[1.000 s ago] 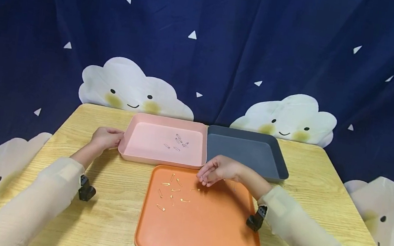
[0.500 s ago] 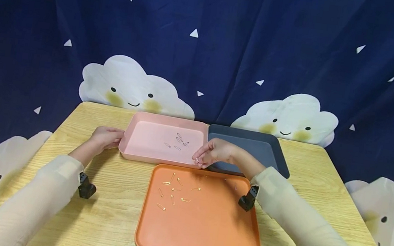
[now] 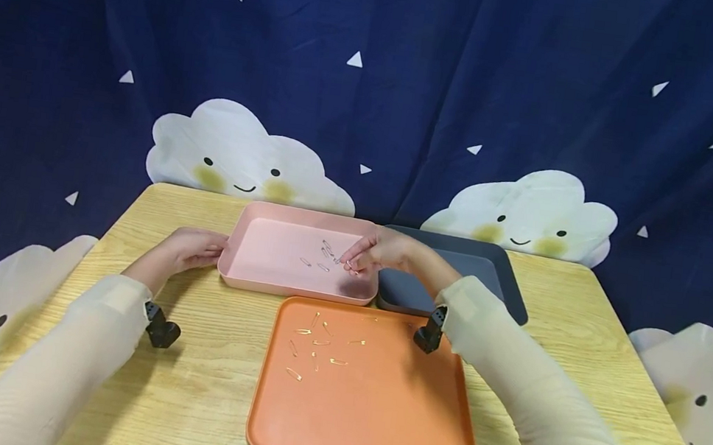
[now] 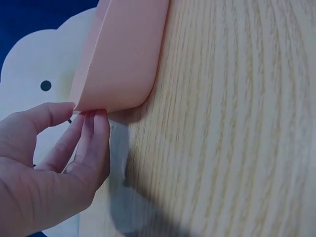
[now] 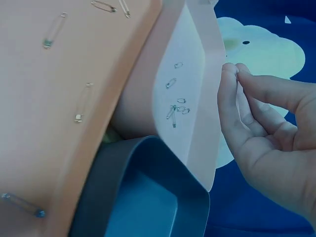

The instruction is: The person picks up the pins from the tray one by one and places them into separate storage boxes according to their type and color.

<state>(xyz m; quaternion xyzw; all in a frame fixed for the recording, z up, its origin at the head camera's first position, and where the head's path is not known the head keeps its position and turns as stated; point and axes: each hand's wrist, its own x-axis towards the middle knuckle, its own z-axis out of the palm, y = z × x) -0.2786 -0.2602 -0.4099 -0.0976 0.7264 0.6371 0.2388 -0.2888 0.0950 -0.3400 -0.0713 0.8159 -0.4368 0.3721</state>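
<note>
Two hands work: right hand (image 3: 378, 253) pinches a small silver metal safety pin (image 3: 351, 263) directly above the shallow pink plastic tray (image 3: 243, 277), whose left rim the left hand (image 3: 193, 247) grips.

L hand (image 3: 193, 247) rests low, fingers loosely curled, thumb opposing fingertips (image 4: 101, 116). R arm reaches fwd, cream-sleeved; R hand (image 3: 376, 251) raised, thumb & index pinched together at the tips (image 5: 232, 71), other fingers bent.

Wood table (image 3: 582, 339) w/ navy cloud curtain (image 3: 415, 74) behind.
</note>
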